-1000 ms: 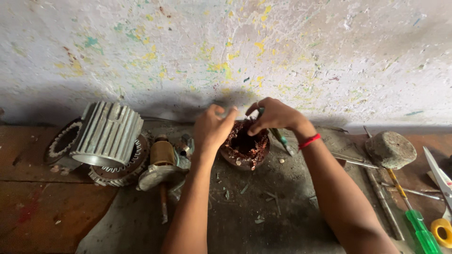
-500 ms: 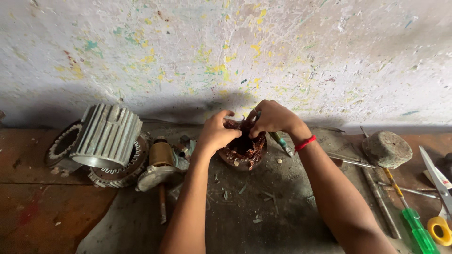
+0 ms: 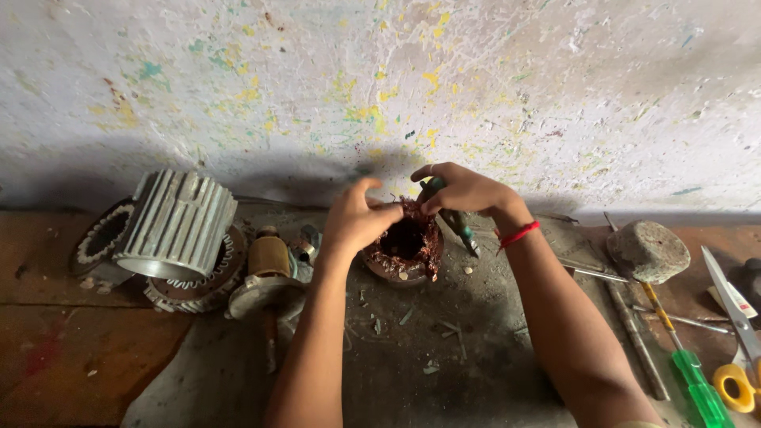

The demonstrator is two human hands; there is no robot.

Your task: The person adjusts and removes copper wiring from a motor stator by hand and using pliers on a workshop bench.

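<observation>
A round motor stator with reddish copper windings (image 3: 406, 247) stands tilted on a grey mat near the wall. My left hand (image 3: 357, 218) grips its left side, fingers curled over the rim. My right hand (image 3: 464, 190), with a red band at the wrist, reaches over the top of the windings and holds a green-handled tool (image 3: 456, 222) whose tip points down to the right of the stator.
A ribbed grey motor housing (image 3: 176, 224), a laminated core ring (image 3: 103, 234) and a rotor (image 3: 269, 261) lie at the left. At the right sit a stone (image 3: 648, 250), metal rods (image 3: 634, 333), a green screwdriver (image 3: 690, 380) and yellow-handled scissors (image 3: 733, 325). A paint-flecked wall is behind.
Both hands have stayed on the stator. My left hand shifted to its left rim and my right hand moved over its top with the tool. The view drew slightly closer.
</observation>
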